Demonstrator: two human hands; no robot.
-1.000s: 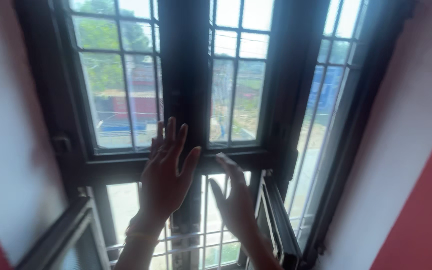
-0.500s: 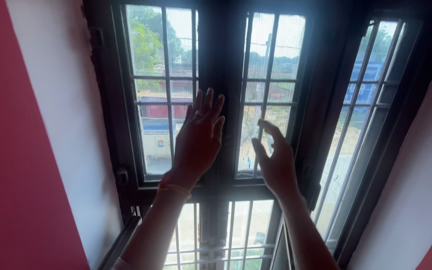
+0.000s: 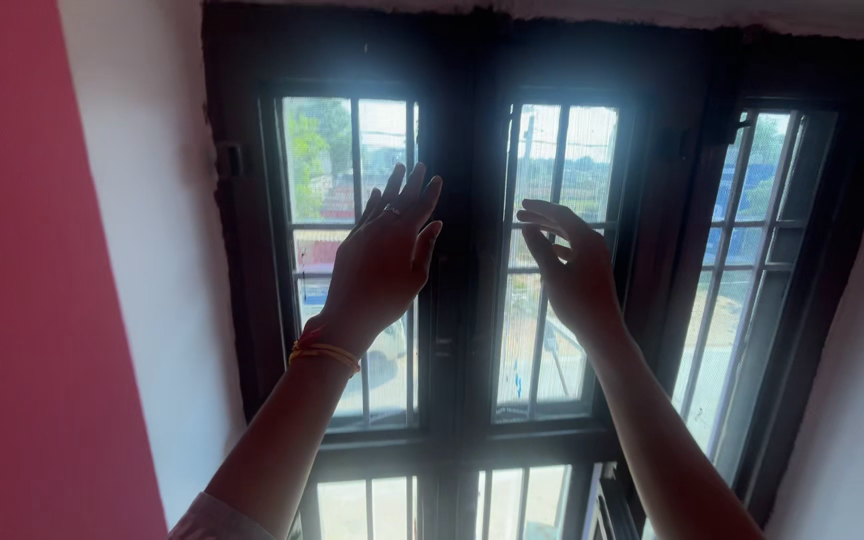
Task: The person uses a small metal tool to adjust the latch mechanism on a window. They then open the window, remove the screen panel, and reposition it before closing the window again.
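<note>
Two raised hands, left hand (image 3: 384, 262) and right hand (image 3: 574, 272); one ring (image 3: 390, 210)

Both arms reach up and forward, forearms rising from the bottom edge of the view. The left hand (image 3: 384, 262) is open, fingers straight and close together, back toward the camera, with a ring on one finger and a yellow band at the wrist. The right hand (image 3: 570, 268) is half-curled, fingers bent leftward, thumb below.
</note>
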